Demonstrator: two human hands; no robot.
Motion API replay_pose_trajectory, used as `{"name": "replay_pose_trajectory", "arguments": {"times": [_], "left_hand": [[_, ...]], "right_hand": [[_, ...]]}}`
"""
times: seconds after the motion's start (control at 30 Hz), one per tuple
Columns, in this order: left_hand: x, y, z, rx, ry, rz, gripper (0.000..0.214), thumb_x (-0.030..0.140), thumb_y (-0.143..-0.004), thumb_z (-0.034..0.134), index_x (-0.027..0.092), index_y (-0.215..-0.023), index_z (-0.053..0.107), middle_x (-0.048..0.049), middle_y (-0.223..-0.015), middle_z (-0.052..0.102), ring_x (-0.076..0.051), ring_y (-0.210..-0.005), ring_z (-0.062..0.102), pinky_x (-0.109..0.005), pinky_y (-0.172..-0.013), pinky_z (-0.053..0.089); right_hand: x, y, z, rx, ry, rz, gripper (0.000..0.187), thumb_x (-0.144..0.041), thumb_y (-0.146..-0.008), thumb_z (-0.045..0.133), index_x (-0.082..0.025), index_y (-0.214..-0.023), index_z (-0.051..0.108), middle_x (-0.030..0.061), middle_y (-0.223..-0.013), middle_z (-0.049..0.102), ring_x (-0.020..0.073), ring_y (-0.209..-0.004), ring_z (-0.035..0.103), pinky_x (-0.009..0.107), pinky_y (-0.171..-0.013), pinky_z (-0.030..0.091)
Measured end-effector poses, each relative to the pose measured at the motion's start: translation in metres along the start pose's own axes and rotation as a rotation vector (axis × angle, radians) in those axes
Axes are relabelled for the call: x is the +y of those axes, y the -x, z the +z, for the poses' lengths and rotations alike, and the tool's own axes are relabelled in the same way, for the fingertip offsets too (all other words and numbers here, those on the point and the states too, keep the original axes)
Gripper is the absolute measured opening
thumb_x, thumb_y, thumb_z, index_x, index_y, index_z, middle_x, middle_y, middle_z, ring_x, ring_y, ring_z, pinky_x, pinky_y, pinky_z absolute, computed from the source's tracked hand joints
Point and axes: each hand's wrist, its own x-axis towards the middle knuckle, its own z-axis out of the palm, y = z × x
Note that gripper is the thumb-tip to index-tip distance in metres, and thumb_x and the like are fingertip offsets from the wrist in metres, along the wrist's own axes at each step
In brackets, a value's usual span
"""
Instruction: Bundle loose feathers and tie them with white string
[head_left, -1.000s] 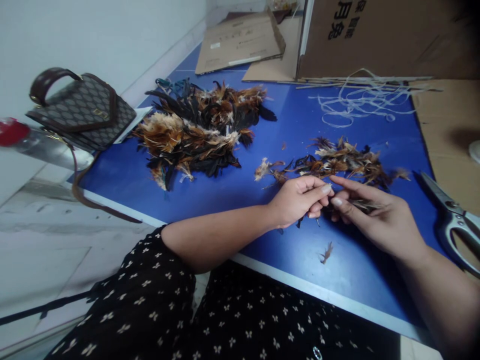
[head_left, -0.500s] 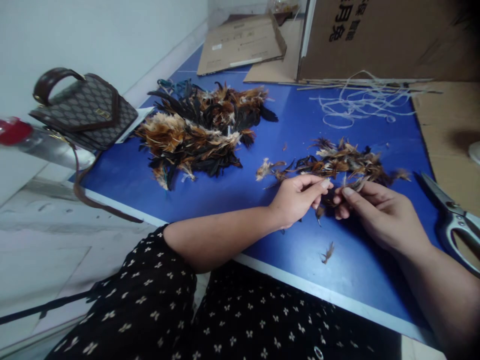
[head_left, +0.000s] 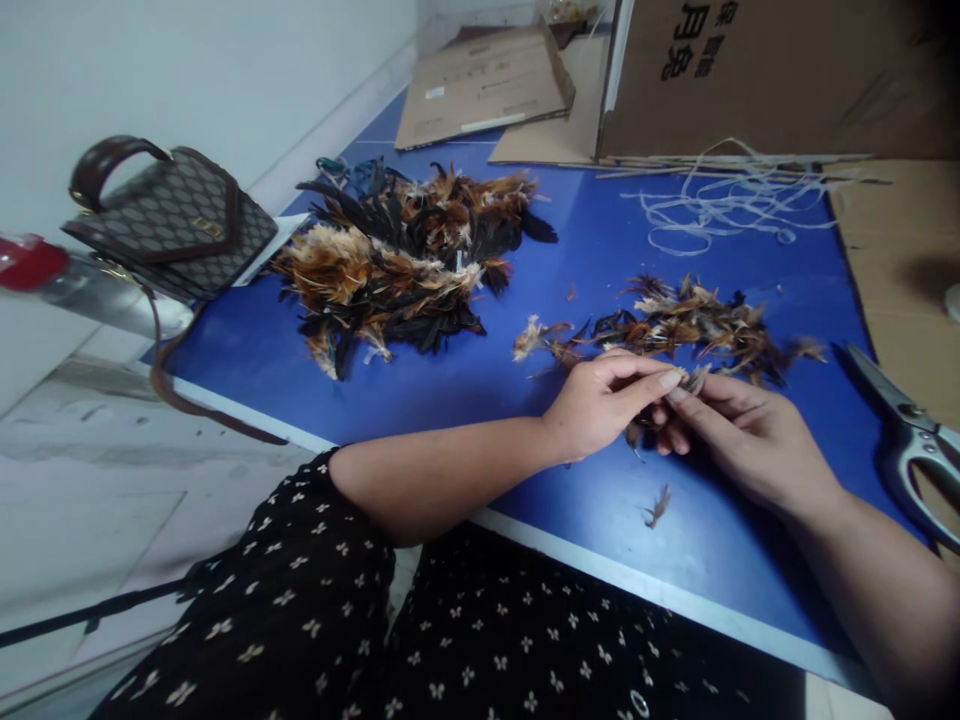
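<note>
My left hand and my right hand meet fingertip to fingertip over the blue table. Both pinch a small bunch of brown and black feathers between them, with a few dark tips hanging below the fingers. Just beyond the hands lies a small loose heap of feathers. A single stray feather lies on the table in front of my hands. A large pile of brown, black and cream feathers sits to the left.
Scissors lie at the right edge. Pale string is tangled at the back. Cardboard box and flat cardboard stand behind. A patterned handbag rests at the table's left corner.
My right hand has closed its fingers and moved up toward my left hand; the fingertips now pinch the feather bunch together, slightly farther from me than before.
</note>
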Motion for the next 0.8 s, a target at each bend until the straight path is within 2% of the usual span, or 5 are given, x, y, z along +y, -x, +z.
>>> {"name": "replay_pose_trajectory", "arguments": {"times": [0.13, 0.37, 0.53, 0.63, 0.8], "left_hand": [[0.0026, 0.0016, 0.0027, 0.035, 0.059, -0.077, 0.048, 0.063, -0.095, 0.089, 0.017, -0.105, 0.079, -0.0005, -0.085, 0.07, -0.012, -0.077, 0.069, -0.028, -0.074, 0.059], [0.0015, -0.0041, 0.0018, 0.188, 0.016, 0.027, 0.026, 0.042, -0.103, 0.084, 0.017, -0.096, 0.08, -0.0031, -0.094, 0.077, -0.013, -0.091, 0.069, -0.031, -0.096, 0.057], [0.0006, -0.0037, 0.0016, 0.197, -0.021, 0.042, 0.025, 0.041, -0.102, 0.084, 0.017, -0.097, 0.083, -0.0034, -0.096, 0.077, -0.015, -0.097, 0.068, -0.032, -0.099, 0.054], [0.0006, -0.0026, 0.0018, 0.203, -0.026, 0.043, 0.029, 0.045, -0.1, 0.086, 0.016, -0.097, 0.084, -0.0029, -0.093, 0.075, -0.015, -0.096, 0.067, -0.032, -0.098, 0.053], [0.001, -0.0015, 0.0025, 0.167, 0.017, -0.045, 0.035, 0.051, -0.098, 0.089, 0.016, -0.099, 0.084, -0.0021, -0.088, 0.075, -0.013, -0.086, 0.066, -0.03, -0.088, 0.054]], "right_hand": [[-0.0026, 0.0018, -0.0012, 0.001, 0.058, 0.015, 0.051, -0.073, -0.099, 0.083, -0.023, -0.089, 0.081, 0.0019, -0.068, 0.074, 0.0181, -0.064, 0.072, 0.031, -0.067, 0.059], [-0.0004, 0.0014, -0.0083, 0.136, 0.214, -0.029, 0.059, -0.076, -0.104, 0.074, -0.024, -0.077, 0.078, 0.0039, -0.07, 0.076, 0.0171, -0.066, 0.071, 0.032, -0.072, 0.06], [0.0011, 0.0013, -0.0041, 0.121, 0.033, -0.023, 0.046, -0.068, -0.103, 0.08, -0.025, -0.12, 0.084, -0.0003, -0.08, 0.073, 0.0138, -0.061, 0.064, 0.031, -0.063, 0.06], [0.0025, 0.0028, -0.0029, 0.107, -0.031, 0.002, 0.056, -0.064, -0.104, 0.08, -0.026, -0.146, 0.078, -0.0014, -0.082, 0.071, 0.0141, -0.061, 0.064, 0.03, -0.058, 0.058], [0.0038, 0.0048, -0.0019, 0.047, -0.061, -0.008, 0.061, -0.061, -0.107, 0.078, -0.027, -0.157, 0.071, -0.0017, -0.079, 0.07, 0.0165, -0.061, 0.067, 0.031, -0.054, 0.056]]}}
